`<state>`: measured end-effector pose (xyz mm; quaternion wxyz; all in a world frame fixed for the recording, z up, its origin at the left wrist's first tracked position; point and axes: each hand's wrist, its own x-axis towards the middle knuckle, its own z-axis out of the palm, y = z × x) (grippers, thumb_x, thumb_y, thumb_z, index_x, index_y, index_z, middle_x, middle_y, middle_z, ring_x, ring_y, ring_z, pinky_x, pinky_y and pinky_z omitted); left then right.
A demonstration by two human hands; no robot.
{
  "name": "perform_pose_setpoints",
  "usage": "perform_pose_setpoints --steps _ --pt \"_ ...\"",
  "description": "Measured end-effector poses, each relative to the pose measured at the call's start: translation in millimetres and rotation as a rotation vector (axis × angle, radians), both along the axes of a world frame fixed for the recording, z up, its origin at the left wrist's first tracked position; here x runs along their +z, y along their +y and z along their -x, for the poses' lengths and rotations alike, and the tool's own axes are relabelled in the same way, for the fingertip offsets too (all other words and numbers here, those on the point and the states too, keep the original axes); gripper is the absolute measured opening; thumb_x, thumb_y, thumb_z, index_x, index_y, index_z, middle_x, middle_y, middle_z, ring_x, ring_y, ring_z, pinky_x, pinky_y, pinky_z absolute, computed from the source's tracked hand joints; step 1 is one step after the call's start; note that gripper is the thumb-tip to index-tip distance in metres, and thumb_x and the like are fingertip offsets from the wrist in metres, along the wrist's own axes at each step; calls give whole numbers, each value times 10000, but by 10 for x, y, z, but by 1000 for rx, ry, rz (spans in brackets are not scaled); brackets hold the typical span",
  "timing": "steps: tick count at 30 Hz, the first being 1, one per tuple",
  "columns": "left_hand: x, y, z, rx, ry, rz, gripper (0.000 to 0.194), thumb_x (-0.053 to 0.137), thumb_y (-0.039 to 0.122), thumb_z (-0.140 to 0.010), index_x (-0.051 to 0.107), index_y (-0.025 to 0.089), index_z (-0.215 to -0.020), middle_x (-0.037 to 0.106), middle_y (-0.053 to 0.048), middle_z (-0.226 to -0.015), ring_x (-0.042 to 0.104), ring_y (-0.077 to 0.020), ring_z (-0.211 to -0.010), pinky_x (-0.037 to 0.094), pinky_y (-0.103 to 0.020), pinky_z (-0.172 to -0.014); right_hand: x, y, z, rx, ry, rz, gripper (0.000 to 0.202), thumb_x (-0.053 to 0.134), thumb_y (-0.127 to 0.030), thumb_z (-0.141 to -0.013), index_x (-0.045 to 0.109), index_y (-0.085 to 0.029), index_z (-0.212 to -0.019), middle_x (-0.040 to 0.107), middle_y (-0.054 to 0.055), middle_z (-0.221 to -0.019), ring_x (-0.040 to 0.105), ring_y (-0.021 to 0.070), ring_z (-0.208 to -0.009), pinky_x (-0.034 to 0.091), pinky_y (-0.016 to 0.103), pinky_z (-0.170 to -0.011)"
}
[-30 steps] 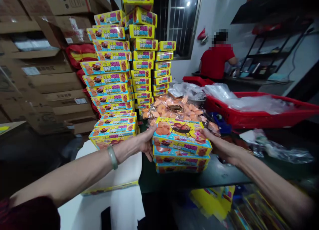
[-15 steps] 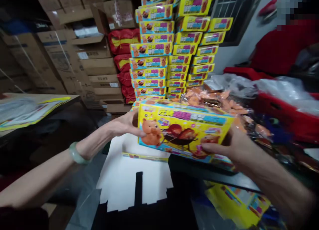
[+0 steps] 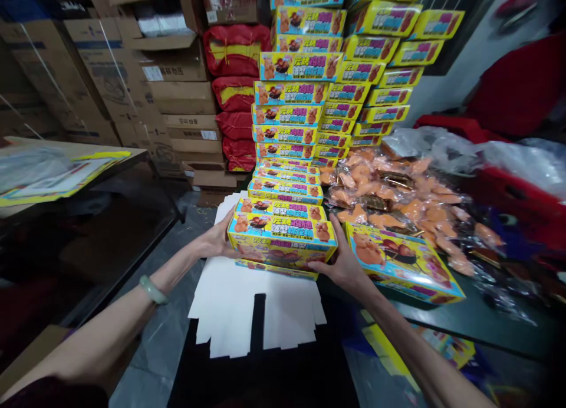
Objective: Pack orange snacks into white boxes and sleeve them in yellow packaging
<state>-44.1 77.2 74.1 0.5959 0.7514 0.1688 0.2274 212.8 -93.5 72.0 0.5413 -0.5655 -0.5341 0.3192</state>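
A yellow and blue printed carton (image 3: 283, 246) with bear and grill pictures is held between my two hands, its printed long side toward me. My left hand (image 3: 217, 238) wraps its left end; my right hand (image 3: 344, 259) grips the right end, thumb along the front. Directly behind it stands a row of matching cartons (image 3: 285, 190). White flattened card blanks (image 3: 287, 313) lie under and in front of it, partly hidden by the carton. To the right of my right hand another carton (image 3: 398, 257) lies on the dark table.
Tall stacks of the same cartons (image 3: 292, 95) rise at the back. Orange items in clear wrappers (image 3: 398, 190) are heaped at the right, near a red crate (image 3: 504, 190). Brown cardboard boxes (image 3: 177, 95) and a side table (image 3: 128, 154) stand left. A person in red (image 3: 522, 84) is at far right.
The held carton has moved left and away from me, up to the row, and turned so its narrow side shows. The carton on the right has come into clear view. The camera view has shifted.
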Motion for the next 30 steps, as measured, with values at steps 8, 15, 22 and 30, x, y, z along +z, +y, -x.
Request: perform_pose_setpoints --steps 8,15,22,30 --pt "-41 -41 159 -56 73 40 1126 829 315 -516 165 203 -1419 473 -181 -1305 526 -323 -1111 497 -403 -877 -127 -142 144 -78 -228 -67 958 673 -256 -691 68 -284 -1433 267 76 -1447 315 242 -1307 306 437 -1070" --pt "680 214 371 21 322 -363 951 725 490 -620 252 211 -1396 306 -124 -1440 319 -300 -1299 353 -434 -1027 91 -244 -291 4 -74 63 659 506 -439 -820 229 -275 -1395 456 109 -1314 482 241 -1180 423 430 -958" --pt "1232 -212 -679 -71 483 -819 609 542 525 -782 465 170 -1270 518 -111 -1279 511 -266 -1123 411 -400 -963 219 485 -508 -306 -575 71 789 629 -279 -672 274 -210 -1373 427 145 -1248 569 237 -952 481 390 -806" --pt "941 -199 -1062 -178 530 -864 478 471 527 -823 584 153 -1098 618 -84 -1060 583 -225 -912 479 -310 -783 243 903 -427 -270 -802 242 889 572 -362 -751 -1 -277 -1424 455 126 -1191 598 285 -933 468 378 -748"
